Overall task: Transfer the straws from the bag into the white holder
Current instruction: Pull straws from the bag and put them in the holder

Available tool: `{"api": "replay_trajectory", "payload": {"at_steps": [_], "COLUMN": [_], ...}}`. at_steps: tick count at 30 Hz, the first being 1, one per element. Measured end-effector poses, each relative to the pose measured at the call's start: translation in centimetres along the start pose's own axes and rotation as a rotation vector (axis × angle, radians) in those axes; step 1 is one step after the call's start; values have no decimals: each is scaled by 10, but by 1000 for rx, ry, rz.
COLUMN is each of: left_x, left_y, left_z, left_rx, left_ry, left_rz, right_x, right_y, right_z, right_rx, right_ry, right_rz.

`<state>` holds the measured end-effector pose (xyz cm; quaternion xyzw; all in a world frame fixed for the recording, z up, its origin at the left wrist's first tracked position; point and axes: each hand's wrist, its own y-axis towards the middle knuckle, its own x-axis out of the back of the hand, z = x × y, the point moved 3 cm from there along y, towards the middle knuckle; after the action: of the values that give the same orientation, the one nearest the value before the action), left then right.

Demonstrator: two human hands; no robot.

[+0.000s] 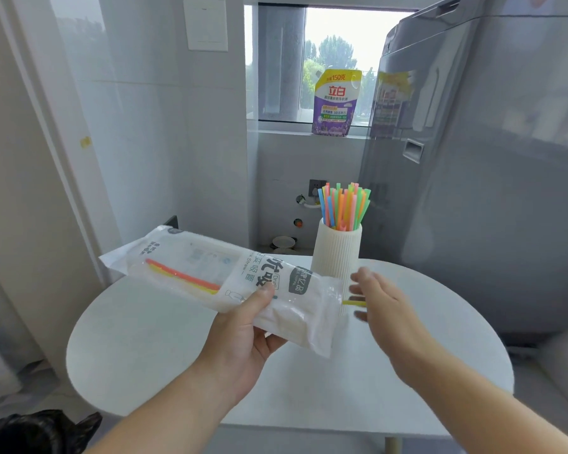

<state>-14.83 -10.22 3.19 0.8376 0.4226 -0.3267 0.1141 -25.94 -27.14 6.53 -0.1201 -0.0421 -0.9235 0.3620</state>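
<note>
Most straws (343,204) sit in the white holder (336,253), maybe 2 left in the bag (230,273) the left hand (243,339) grips beside it. The right hand (384,303) is blurry near a yellow straw (353,303), so I can't tell its grip.

Bright, soft daylight enters from the window (335,60) at 12 o'clock, blown out white. Wide-angle distortion bends straight lines near the edges. The right hand (384,306) is motion-blurred; the tabletop (145,339) shows faint shadows.
</note>
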Motion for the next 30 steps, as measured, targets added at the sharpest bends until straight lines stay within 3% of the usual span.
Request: {"api": "replay_trajectory", "payload": {"at_steps": [3,10,17,23,30], "left_x": [-6,-10,-16,-6,-6], "left_y": [-4,-8,-16,-8,-9], "left_z": [4,8,3,-3,-9], "left_rx": [-37,-121,-280,-300,-333], "left_ry": [87,353,614,596,561], "left_rz": [27,102,175,115,127], "right_x": [-8,-23,-46,-45,-40], "right_y": [-9,-36,-50,-51,-45], "right_z": [-13,-32,-41,-38,-40], "right_rx": [-314,-545,-572,-604,-579], "right_ry": [399,622,690,547,615], "right_rz": [62,32,87,184,183]}}
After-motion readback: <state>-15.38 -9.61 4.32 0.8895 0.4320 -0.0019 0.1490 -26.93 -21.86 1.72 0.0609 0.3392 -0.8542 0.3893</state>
